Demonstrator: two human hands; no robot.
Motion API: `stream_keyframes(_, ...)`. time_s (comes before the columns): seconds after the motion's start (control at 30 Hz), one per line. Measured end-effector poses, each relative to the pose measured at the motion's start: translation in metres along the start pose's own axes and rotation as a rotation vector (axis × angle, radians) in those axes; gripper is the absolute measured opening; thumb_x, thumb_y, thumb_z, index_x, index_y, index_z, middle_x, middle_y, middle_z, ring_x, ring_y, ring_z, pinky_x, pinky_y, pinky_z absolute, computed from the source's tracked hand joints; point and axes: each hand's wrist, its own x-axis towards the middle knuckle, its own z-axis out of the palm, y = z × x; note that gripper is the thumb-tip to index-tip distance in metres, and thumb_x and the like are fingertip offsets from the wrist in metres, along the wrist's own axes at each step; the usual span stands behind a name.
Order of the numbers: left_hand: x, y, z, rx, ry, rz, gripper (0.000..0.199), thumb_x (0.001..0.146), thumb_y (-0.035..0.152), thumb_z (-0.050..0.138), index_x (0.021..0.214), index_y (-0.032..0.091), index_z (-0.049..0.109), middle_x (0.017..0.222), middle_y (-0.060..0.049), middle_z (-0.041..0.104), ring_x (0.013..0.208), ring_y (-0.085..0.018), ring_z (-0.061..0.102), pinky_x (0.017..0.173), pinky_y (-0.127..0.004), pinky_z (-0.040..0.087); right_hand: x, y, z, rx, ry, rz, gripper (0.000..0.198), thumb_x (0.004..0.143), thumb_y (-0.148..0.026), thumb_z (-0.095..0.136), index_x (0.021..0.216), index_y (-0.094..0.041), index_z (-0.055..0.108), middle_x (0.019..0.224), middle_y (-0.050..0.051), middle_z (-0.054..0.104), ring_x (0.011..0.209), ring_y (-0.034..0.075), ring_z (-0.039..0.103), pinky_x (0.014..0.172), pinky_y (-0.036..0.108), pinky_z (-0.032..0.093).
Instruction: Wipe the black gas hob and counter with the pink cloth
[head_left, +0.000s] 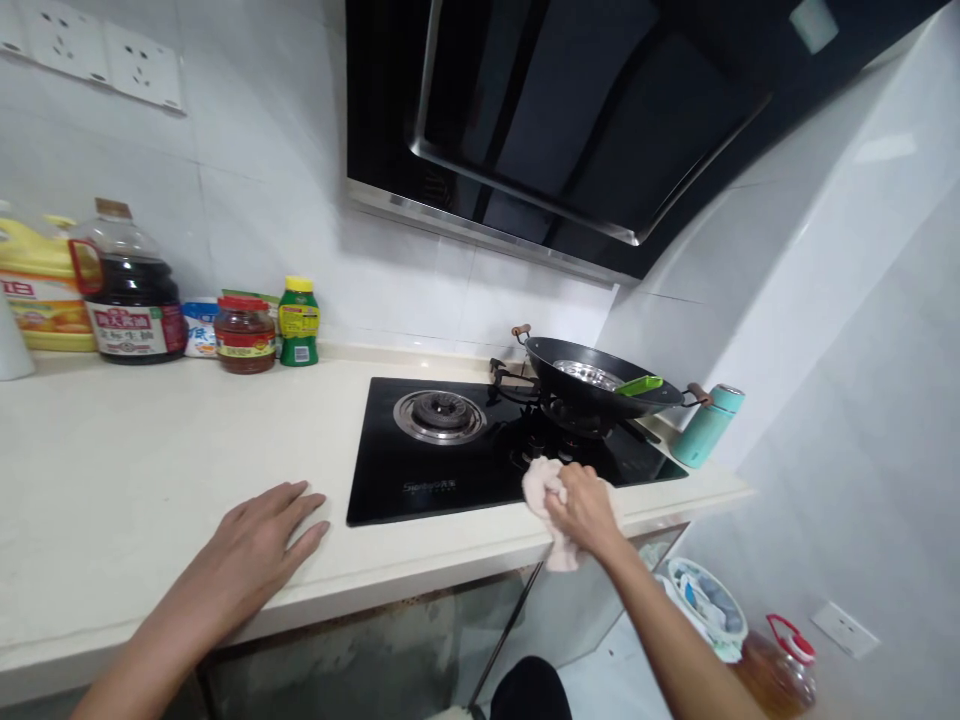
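Observation:
My right hand (589,505) is closed around a pale pink cloth (541,482), pressed at the front edge of the black glass gas stove (465,487). Part of the cloth hangs over the counter's edge. Left of the stove, my left hand (262,540) lies flat on the white counter (127,470), fingers stretched out and nothing in it. The left burner (441,415) is bare, its pan support off. Over the right burner sits a black wok (600,385) with wooden handles, holding a perforated metal piece (585,374) and a green-handled utensil (640,385).
Along the back wall stand a soy sauce bottle (131,290), a red-lidded jar (245,335) and a green bottle (298,322). A turquoise flask (709,427) leans at the right. A range hood (517,120) hangs above. Below are a waste bin (709,600) and a large jug (776,670).

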Motion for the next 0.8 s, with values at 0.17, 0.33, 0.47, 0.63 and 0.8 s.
stream_keyframes(0.17, -0.001, 0.000, 0.002, -0.005, 0.023, 0.005, 0.054, 0.098, 0.054, 0.041, 0.131, 0.022, 0.069, 0.143, -0.012, 0.063, 0.136, -0.034, 0.054, 0.112, -0.050, 0.041, -0.010, -0.118, -0.004, 0.148, 0.002, -0.245, 0.017, 0.087, -0.034, 0.058, 0.097, -0.020, 0.059, 0.104, 0.009, 0.060, 0.100, 0.028, 0.048, 0.088, 0.042, 0.036)
stream_keyframes(0.33, -0.002, 0.002, -0.001, -0.013, 0.072, 0.004, 0.049, 0.097, 0.051, 0.044, 0.126, 0.022, 0.072, 0.138, -0.013, 0.066, 0.133, -0.033, 0.057, 0.109, -0.049, 0.045, -0.022, -0.211, -0.010, 0.347, -0.016, -0.459, 0.021, 0.084, -0.037, 0.061, 0.096, -0.021, 0.058, 0.107, 0.010, 0.060, 0.102, 0.029, 0.047, 0.089, 0.047, 0.037)
stream_keyframes(0.47, -0.005, 0.003, -0.002, -0.019, 0.104, -0.008, 0.044, 0.097, 0.046, 0.047, 0.124, 0.023, 0.073, 0.135, -0.013, 0.068, 0.128, -0.032, 0.061, 0.107, -0.048, 0.048, -0.016, -0.239, -0.015, 0.555, -0.046, -0.519, 0.017, 0.080, -0.033, 0.063, 0.089, -0.022, 0.055, 0.101, 0.006, 0.060, 0.098, 0.026, 0.050, 0.089, 0.044, 0.040)
stream_keyframes(0.63, -0.007, 0.002, -0.001, -0.003, 0.101, -0.002, 0.040, 0.098, 0.044, 0.049, 0.125, 0.025, 0.073, 0.136, -0.012, 0.068, 0.129, -0.031, 0.061, 0.107, -0.048, 0.049, 0.036, -0.212, -0.020, 0.854, -0.115, -0.389, 0.009, 0.086, -0.030, 0.055, 0.082, -0.021, 0.053, 0.092, 0.002, 0.060, 0.082, 0.016, 0.056, 0.073, 0.031, 0.046)
stream_keyframes(0.8, -0.009, 0.009, -0.009, -0.024, 0.068, -0.027, 0.040, 0.099, 0.043, 0.049, 0.126, 0.024, 0.072, 0.138, -0.013, 0.067, 0.132, -0.032, 0.059, 0.108, -0.049, 0.047, 0.087, -0.141, -0.013, 0.998, -0.252, -0.270, 0.026, 0.100, -0.041, 0.053, 0.102, -0.016, 0.062, 0.092, 0.001, 0.066, 0.079, 0.015, 0.064, 0.071, 0.031, 0.053)
